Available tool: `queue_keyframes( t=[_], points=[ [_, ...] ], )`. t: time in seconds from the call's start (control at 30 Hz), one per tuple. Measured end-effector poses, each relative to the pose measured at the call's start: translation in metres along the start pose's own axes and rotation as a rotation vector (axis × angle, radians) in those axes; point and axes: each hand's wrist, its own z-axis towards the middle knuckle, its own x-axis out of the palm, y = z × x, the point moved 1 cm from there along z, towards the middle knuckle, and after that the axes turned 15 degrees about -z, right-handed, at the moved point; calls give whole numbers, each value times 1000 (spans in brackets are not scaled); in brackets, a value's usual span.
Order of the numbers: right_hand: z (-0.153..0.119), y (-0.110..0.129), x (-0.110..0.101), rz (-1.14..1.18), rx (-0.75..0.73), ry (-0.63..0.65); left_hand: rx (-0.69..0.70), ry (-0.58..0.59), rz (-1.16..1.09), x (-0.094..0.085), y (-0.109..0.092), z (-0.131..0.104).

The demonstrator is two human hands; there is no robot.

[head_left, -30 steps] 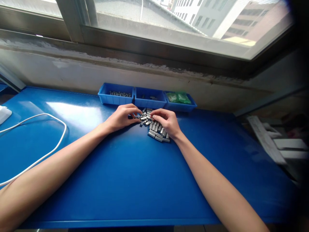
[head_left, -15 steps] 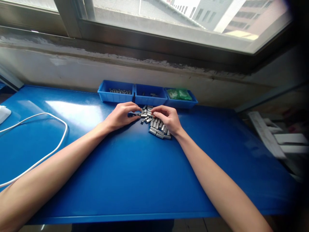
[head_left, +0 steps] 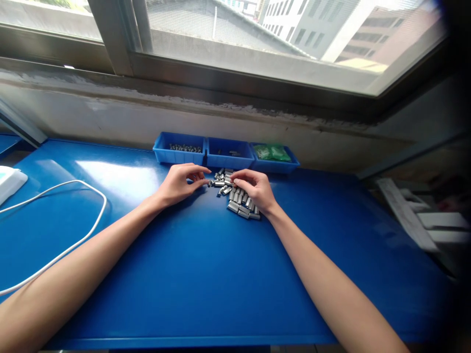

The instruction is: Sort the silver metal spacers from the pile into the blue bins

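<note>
A pile of small metal pieces point(head_left: 243, 200) lies on the blue table, with longer cylinders at its near right and smaller bits at its far left. My left hand point(head_left: 184, 184) is at the pile's left edge, thumb and index finger apart, with no piece visible between them. Over the right side of the pile is my right hand point(head_left: 254, 187), its thumb and index finger brought together near the metal pieces. Whatever sits between those fingertips is too small to make out.
Behind the pile stand three blue bins: the left bin point(head_left: 180, 158) holds small metal parts, the middle bin point(head_left: 230, 162) a few pieces, the right bin point(head_left: 277, 167) green bags. A white cable point(head_left: 99, 215) curves across the blue table point(head_left: 206, 284) at left, near a white object point(head_left: 11, 182).
My left hand has drawn slightly left, away from the pile, and its fingers are apart. The right hand has stayed at the pile. The view has tilted up a little.
</note>
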Motion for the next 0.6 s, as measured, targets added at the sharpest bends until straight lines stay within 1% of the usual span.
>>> queue_keyframes(
  t=[0.07, 0.13, 0.23, 0.3, 0.33, 0.43, 0.47, 0.53, 0.6],
  points=[
    [0, 1, 0, 0, 3, -2, -98, -80, -187, 1, 0, 1],
    [0, 2, -1, 5, 7, -1, -160, -100, -314, 2, 0, 1],
    [0, 3, -1, 7, 10, 3, -143, -85, -386, 3, -1, 4],
    [0, 3, -1, 7, 12, 0, -117, -129, -383, 1, -2, 8],
    [0, 4, -2, 8, 13, -2, -112, -180, -374, -1, -2, 11],
    [0, 4, -2, 19, 14, 1, -110, -396, -315, -11, -3, 20],
    [0, 4, -2, 20, 13, 2, -108, -450, -290, -15, -3, 23],
    [0, 3, -2, 17, 10, 2, -75, -487, -239, -20, -4, 26],
    [0, 3, -2, 12, 7, 2, 15, -446, -151, -21, -4, 25]
  ],
)
